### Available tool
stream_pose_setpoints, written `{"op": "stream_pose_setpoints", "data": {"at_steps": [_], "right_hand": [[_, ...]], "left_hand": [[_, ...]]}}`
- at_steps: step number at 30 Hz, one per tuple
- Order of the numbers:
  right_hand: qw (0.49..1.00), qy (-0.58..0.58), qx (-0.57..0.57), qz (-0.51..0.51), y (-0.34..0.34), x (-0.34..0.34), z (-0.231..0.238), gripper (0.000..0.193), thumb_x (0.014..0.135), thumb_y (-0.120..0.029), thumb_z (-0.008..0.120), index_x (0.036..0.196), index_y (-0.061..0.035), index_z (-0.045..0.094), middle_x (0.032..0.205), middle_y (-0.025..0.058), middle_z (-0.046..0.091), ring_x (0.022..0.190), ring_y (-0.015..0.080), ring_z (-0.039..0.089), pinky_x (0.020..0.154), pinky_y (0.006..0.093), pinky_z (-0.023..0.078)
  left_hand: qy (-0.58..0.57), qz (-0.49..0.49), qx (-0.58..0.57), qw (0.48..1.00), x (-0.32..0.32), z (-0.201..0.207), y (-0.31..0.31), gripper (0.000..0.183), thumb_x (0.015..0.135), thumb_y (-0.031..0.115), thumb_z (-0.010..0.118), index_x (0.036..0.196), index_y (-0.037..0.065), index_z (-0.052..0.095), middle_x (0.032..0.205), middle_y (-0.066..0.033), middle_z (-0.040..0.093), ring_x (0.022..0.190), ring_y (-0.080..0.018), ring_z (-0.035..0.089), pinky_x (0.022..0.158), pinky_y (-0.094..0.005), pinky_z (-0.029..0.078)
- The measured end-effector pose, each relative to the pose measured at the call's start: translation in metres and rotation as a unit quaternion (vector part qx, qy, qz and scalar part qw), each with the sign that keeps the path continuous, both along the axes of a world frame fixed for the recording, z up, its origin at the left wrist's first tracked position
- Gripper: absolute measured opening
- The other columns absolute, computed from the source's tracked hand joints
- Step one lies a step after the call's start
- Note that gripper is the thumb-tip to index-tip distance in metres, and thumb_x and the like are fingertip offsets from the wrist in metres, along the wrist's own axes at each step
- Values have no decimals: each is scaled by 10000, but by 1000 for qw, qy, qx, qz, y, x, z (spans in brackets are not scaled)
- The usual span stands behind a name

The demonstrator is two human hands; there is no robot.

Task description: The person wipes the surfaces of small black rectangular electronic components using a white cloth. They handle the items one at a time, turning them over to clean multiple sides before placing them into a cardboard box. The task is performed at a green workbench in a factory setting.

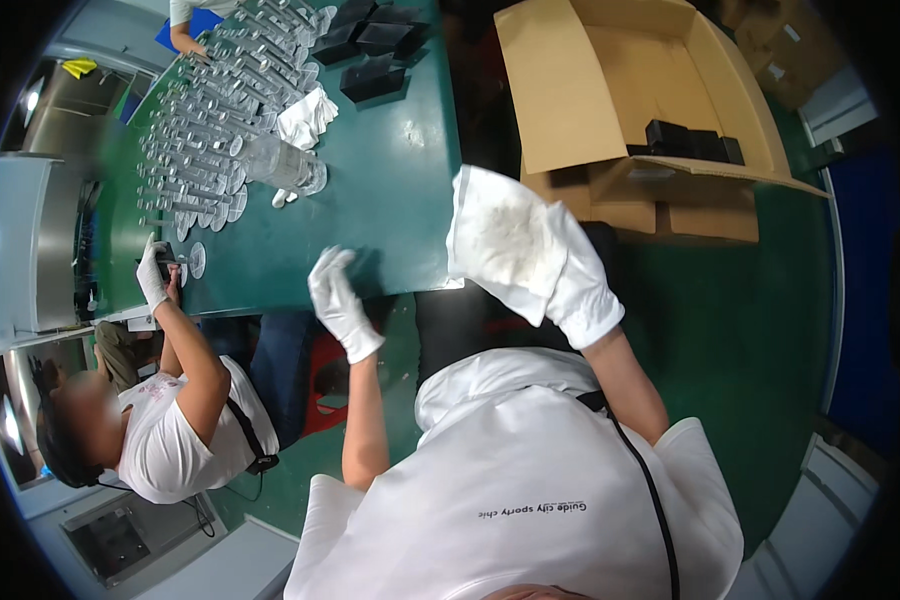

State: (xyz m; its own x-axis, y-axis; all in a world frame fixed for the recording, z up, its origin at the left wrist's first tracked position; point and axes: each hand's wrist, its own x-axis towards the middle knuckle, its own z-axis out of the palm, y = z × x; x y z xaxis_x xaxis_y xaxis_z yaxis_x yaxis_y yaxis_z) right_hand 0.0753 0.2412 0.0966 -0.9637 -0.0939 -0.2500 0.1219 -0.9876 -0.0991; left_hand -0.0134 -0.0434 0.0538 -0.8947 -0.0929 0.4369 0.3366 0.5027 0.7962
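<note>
My left hand [341,306], in a white glove, is over the near edge of the green table [370,230]. Its fingers are stretched and nothing shows in them. To the right of the table corner, my gloved right hand [582,285] grips a white cloth [505,235] with a greyish smudge in its middle. The cloth hangs spread out and covers part of the fingers. Farther up the table, a large clear cylindrical vessel [282,165] lies beside many clear stemmed pieces [205,130] with round bases. A second white cloth [308,118] lies crumpled near them.
Several black boxes [373,78] sit at the far end of the table. An open cardboard carton [660,90] with black boxes inside stands at the right. On the left, a co-worker [195,420] with gloved hands handles a dark object at the table. Another person's arm [185,38] reaches in behind.
</note>
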Motion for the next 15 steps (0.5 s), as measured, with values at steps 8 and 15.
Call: {"op": "stream_pose_setpoints", "data": {"at_steps": [8, 15], "right_hand": [[997, 66, -16, -20, -4, -13, -32, 686, 1018, -478, 563, 1475, 20, 444, 1418, 185, 573, 1248, 311, 602, 1065, 448, 502], [989, 125, 63, -46, 3, -28, -40, 710, 998, -282, 588, 1532, 95, 311, 1541, 174, 454, 1272, 297, 573, 1093, 440, 483]], "left_hand": [[-90, -305, -89, 944, 58, 60, 145, 204, 725, 31, 797, 926, 47, 770, 941, -108, 728, 853, -262, 679, 733, -361, 534], [-22, -240, -21, 970, 20, 31, 85, 182, 959, 112, 616, 806, 55, 697, 890, -38, 738, 893, -166, 669, 1101, -430, 419]]}}
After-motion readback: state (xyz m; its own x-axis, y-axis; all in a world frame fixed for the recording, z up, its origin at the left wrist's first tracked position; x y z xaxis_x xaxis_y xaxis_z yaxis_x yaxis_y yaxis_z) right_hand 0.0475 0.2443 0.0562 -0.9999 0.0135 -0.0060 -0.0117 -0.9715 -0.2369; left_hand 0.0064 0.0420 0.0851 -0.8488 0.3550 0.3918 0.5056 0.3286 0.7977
